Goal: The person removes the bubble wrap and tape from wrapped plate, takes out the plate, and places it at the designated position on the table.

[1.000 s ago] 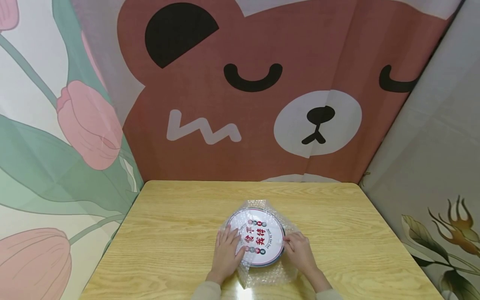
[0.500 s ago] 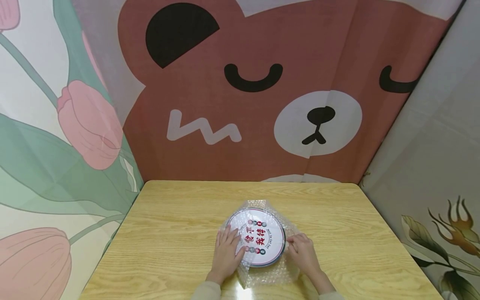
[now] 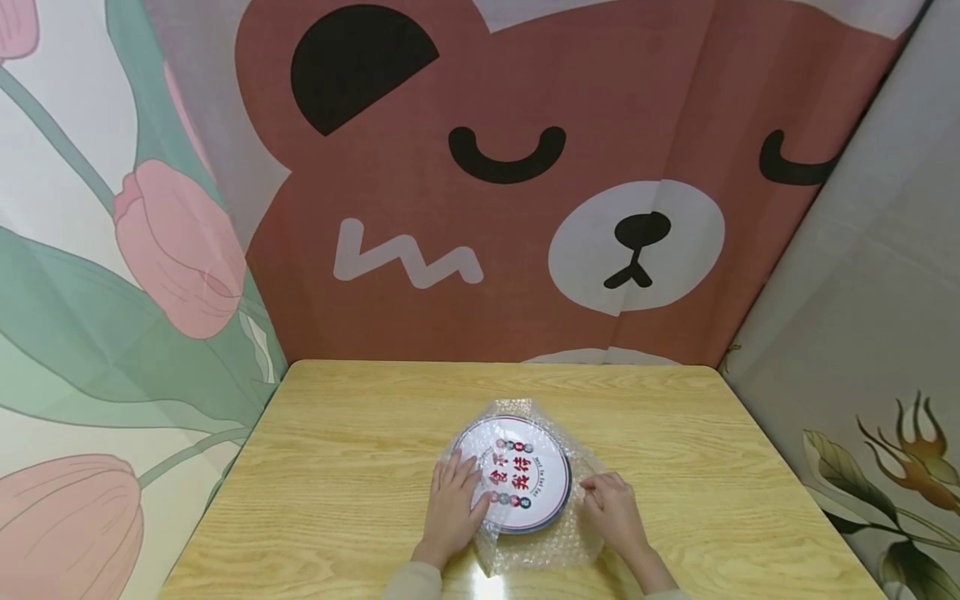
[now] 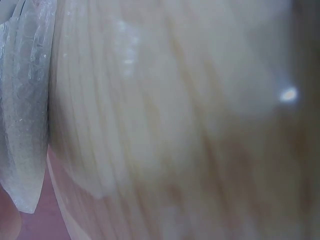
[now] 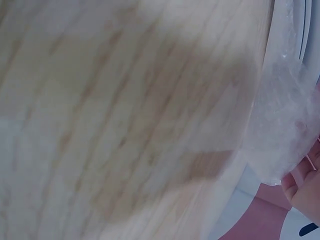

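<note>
A round white plate (image 3: pixel 546 467) with red characters and a dark rim lies on a sheet of bubble wrap (image 3: pixel 551 548). One flap of the wrap is folded over its left part. Fingers spread, my left hand (image 3: pixel 452 507) rests on that flap; the left wrist view catches one fingertip (image 4: pixel 7 220) below the wrapped edge. To the right of the plate, my right hand (image 3: pixel 617 512) pinches the wrap's right side between thumb and curled fingers. In the right wrist view the clear wrap (image 5: pixel 280 115) reaches those fingers (image 5: pixel 305 197), and stacked plate rims (image 5: pixel 311 35) show behind it.
The wood-grain table (image 3: pixel 337 467) extends on both sides and behind the plate. A bear-print cloth (image 3: pixel 420 325) hangs at its far edge, with floral cloths (image 3: pixel 180 250) at left and right. Light reflects off the table near its front edge.
My right hand has drawn slightly right, away from the plate rim, pulling the wrap's right side outward. The left hand and the plate have stayed in place.
</note>
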### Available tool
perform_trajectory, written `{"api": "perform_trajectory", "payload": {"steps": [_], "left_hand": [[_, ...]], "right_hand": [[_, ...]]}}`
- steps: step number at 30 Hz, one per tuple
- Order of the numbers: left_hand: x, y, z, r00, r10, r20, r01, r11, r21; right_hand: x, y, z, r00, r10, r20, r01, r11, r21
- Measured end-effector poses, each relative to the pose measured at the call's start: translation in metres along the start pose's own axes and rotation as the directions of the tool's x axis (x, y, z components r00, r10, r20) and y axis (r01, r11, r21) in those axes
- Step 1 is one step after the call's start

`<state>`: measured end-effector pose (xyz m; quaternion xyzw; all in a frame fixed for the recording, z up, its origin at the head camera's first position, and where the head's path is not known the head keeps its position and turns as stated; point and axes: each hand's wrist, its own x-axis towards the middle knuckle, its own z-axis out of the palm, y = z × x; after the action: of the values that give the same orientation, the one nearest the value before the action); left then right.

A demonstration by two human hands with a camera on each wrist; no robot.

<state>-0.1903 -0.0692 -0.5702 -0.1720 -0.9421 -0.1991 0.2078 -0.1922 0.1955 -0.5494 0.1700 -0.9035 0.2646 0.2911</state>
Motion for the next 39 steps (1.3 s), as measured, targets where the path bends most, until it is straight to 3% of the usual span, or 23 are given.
{"api": "perform_trajectory", "payload": {"steps": [14,27,39], "left_hand": [[0.001,0.002,-0.003,1.0,-0.011,0.024,0.011,1.0,-0.012],[0.001,0.002,-0.003,1.0,0.001,-0.009,-0.001,1.0,-0.025],[0.001,0.0,-0.002,1.0,-0.008,0.02,0.008,1.0,0.001]], "right_hand": [[-0.007,0.01,-0.004,0.997,0.068,0.029,-0.069,0.997,0.035],[-0.01,0.012,-0.005,0.998,0.065,0.016,-0.065,0.998,0.006],[-0.014,0.014,-0.006,0.992,0.11,0.053,-0.111,0.994,0.016]]}}
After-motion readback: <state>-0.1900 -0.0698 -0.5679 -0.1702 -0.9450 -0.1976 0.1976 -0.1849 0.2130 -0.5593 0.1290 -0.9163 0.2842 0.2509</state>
